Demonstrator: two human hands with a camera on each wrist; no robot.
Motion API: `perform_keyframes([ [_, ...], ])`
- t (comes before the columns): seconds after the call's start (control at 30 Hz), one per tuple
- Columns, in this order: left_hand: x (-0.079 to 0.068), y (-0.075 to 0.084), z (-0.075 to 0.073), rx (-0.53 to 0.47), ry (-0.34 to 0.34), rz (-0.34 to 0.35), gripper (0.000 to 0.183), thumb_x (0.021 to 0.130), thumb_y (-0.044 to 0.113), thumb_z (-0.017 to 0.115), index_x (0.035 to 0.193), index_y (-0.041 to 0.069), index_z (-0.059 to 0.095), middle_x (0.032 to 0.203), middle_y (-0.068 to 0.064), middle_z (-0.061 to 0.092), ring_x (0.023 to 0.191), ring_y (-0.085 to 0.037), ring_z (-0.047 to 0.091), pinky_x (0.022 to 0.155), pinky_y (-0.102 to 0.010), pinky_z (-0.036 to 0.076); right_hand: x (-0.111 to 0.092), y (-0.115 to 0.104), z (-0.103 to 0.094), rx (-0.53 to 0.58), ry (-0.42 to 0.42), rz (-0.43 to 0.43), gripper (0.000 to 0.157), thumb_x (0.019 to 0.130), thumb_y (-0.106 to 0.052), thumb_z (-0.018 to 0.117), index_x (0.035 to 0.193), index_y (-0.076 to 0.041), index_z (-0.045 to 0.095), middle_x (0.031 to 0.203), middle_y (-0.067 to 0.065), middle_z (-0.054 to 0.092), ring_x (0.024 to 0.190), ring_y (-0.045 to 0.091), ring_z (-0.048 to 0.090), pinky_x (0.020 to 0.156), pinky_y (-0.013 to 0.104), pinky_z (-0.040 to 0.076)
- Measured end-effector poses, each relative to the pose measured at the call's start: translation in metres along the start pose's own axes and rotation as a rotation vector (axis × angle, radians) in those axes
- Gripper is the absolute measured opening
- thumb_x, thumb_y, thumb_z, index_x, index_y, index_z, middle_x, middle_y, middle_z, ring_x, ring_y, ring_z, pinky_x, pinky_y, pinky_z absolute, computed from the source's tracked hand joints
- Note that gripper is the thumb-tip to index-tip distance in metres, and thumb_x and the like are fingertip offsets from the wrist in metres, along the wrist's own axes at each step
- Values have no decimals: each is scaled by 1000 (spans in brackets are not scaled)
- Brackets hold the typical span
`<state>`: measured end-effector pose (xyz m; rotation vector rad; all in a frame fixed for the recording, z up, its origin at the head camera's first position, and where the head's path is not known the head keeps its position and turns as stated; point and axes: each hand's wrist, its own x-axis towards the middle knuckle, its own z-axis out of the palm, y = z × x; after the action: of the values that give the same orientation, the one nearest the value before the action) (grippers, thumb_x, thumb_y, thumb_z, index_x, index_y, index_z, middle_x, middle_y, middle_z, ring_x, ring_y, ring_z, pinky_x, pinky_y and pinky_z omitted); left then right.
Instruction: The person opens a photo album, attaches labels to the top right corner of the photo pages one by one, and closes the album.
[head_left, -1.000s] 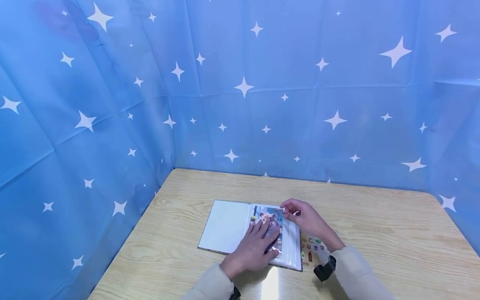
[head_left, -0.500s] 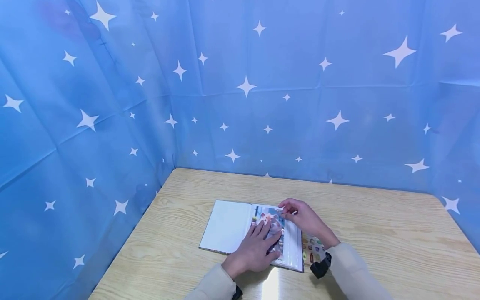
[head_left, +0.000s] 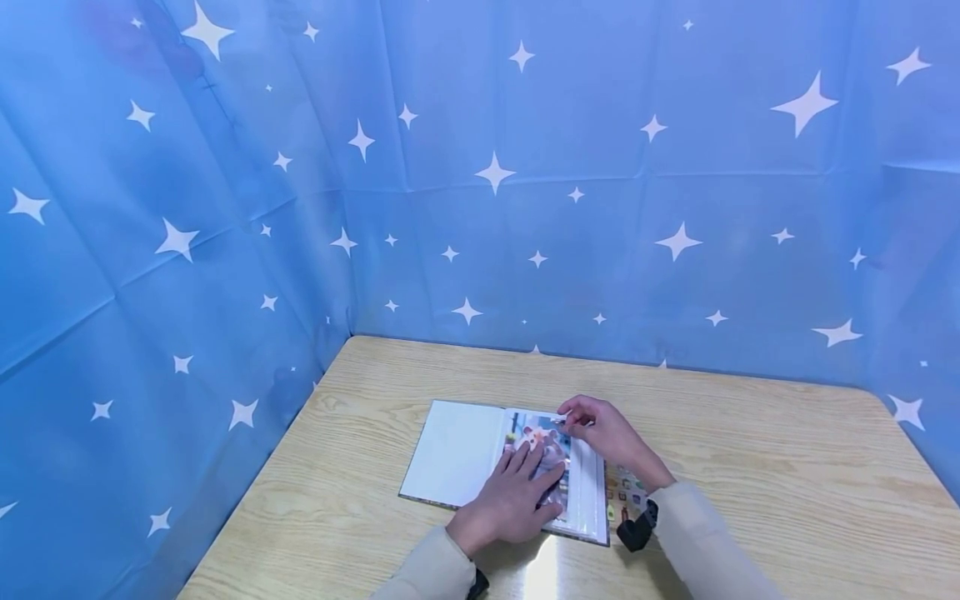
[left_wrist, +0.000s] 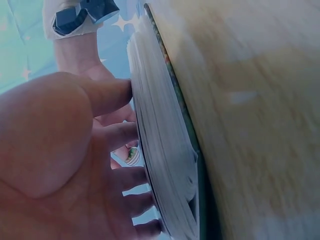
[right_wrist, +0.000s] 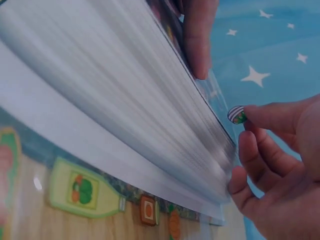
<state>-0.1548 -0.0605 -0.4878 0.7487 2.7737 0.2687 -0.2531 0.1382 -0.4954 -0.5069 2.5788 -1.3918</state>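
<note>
An open photo album (head_left: 452, 454) lies on the table, its left side white and a picture of a cartoon animal (head_left: 557, 450) on its right page. My left hand (head_left: 510, 496) rests on that picture with fingers spread, covering its lower part. In the left wrist view, the fingertips press on top of the album's thick stack of pages (left_wrist: 165, 135). My right hand (head_left: 603, 432) hovers at the picture's upper right corner. Its thumb and a finger pinch a small round sticker (right_wrist: 237, 115) with stripes and green on it.
A clear sheet of food stickers (head_left: 624, 493) lies on the wooden table (head_left: 765, 467), partly under the album's right edge and below the right forearm. A bottle sticker (right_wrist: 82, 190) shows on it. Blue star-patterned curtains (head_left: 600, 217) stand behind and to the left.
The right hand has turned slightly at the page's upper corner, the sticker still between its fingertips. My left hand keeps its place on the picture. The head view has shifted a little.
</note>
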Motion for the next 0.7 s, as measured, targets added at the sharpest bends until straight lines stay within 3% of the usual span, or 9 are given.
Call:
perform_keyframes([
  [0.7, 0, 0, 1, 46, 12, 9, 57, 103, 48, 41, 155, 28, 34, 164, -9, 21, 152, -30, 15, 122, -51, 17, 5, 5, 6, -32, 34, 14, 19, 93, 2, 61, 111, -5, 66, 88, 4, 65, 81, 16, 58, 71, 28, 47],
])
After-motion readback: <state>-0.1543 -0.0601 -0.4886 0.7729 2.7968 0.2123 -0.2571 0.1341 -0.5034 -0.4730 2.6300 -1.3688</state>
